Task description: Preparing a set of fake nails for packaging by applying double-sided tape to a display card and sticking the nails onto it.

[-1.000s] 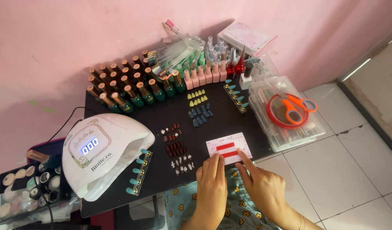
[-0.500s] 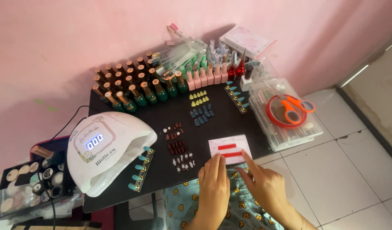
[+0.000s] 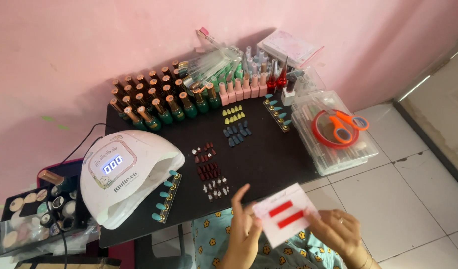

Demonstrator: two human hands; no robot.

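Observation:
I hold a small white card with two red strips (image 3: 286, 215) in front of my lap, off the table's near edge. My left hand (image 3: 245, 230) pinches its left side, index finger raised. My right hand (image 3: 338, 230) grips its right side from below. On the black table (image 3: 269, 159) lie rows of small false nails: dark red and decorated ones (image 3: 209, 172), blue and yellow ones (image 3: 235, 125).
A white dome nail lamp (image 3: 127, 174) with a lit display sits at the left. Rows of polish bottles (image 3: 159, 102) line the back. A clear box (image 3: 333, 134) with orange scissors and a red ring is at the right. Holders of teal nail tips (image 3: 164, 199) lie near the lamp.
The card was lying on the table's near edge under my fingers; now both hands have lifted it off the table toward me and tilted it.

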